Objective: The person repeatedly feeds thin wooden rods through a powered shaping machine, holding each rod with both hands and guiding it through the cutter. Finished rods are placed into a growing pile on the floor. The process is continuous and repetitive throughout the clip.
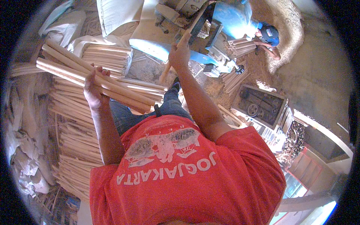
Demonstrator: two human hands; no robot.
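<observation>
My left hand (96,89) is wrapped round a bundle of long wooden sticks (62,72), held slantwise in front of my body at the left. With my right hand (179,56) I grip a single wooden stick (196,23), which slopes up toward a blue machine (150,49). Its lower end shows below my hand, beside my leg. The far end reaches the dark metal parts (204,32) of the machine; exactly how it meets them I cannot tell.
Stacked sticks (105,56) lie behind my left hand, with more piles (73,133) along the left. A co-worker (269,37) bends beside another stick bundle (240,47) beyond the machine. A box of pulleys and belts (258,105) stands at the right. Sawdust (290,33) covers the far floor.
</observation>
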